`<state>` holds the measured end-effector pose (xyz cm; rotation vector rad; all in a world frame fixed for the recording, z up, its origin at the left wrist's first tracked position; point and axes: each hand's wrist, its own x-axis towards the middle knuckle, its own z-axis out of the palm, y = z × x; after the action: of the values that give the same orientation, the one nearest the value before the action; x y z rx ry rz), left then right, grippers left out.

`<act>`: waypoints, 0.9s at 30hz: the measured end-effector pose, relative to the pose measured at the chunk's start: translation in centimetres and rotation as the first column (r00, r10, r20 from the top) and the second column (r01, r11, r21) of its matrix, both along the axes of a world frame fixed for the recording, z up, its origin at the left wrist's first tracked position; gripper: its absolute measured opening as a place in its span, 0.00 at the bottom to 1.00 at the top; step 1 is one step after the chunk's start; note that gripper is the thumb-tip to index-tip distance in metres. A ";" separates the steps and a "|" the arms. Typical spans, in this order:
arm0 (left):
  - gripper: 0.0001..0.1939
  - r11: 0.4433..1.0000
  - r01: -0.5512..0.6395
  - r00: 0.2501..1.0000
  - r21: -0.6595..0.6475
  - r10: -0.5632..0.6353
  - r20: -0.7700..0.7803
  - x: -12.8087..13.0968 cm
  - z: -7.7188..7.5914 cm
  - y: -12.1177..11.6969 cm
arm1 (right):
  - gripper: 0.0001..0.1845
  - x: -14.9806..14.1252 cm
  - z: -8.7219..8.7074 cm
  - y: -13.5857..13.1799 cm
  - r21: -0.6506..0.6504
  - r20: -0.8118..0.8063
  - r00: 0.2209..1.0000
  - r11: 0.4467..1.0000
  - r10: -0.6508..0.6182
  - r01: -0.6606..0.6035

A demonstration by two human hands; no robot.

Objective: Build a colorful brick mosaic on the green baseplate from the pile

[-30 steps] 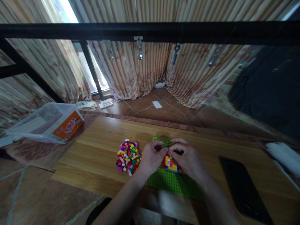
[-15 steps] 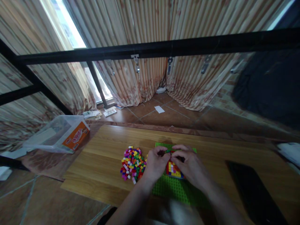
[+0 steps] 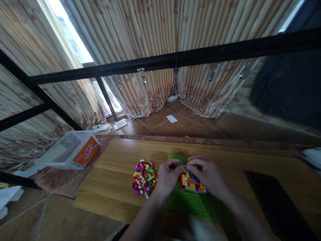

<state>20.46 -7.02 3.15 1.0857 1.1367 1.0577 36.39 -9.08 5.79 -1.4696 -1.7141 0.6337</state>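
Note:
A block of multicoloured toy bricks point(image 3: 190, 182) sits on the green studded baseplate point(image 3: 185, 202), between my hands. My left hand point(image 3: 168, 177) is at the block's far left corner, thumb and forefinger pinched together. Across from it, my right hand point(image 3: 209, 172) reaches over the block's far right side, its thumb and forefinger also closed near the far edge. Small green and red bricks show by the fingertips. Whatever either pinch holds is too small to make out. Left of my left hand lies a pile of loose small bricks point(image 3: 144, 177) in many colours.
The wooden table point(image 3: 107, 180) carries a dark flat rectangular object point(image 3: 273, 204) on the right. A clear plastic bin point(image 3: 57, 160) with an orange label stands beyond the table's left end. A black metal bar point(image 3: 160, 63) with hooks crosses ahead, before striped curtains point(image 3: 155, 30).
The camera view has tilted and shifted slightly. My right hand has shifted a little to the right, so more of the brick block shows. Both hands keep their pinched shape.

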 end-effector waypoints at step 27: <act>0.16 0.984 -0.053 0.435 0.173 0.179 -0.883 -14.1 1.9 4.3 | 0.15 1.2 -0.3 0.2 -0.147 0.079 0.980 0.970 -0.182 0.192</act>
<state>6.35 -2.67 5.10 1.7918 2.0494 0.5847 37.56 -8.90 5.49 -1.7538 -1.5800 0.6338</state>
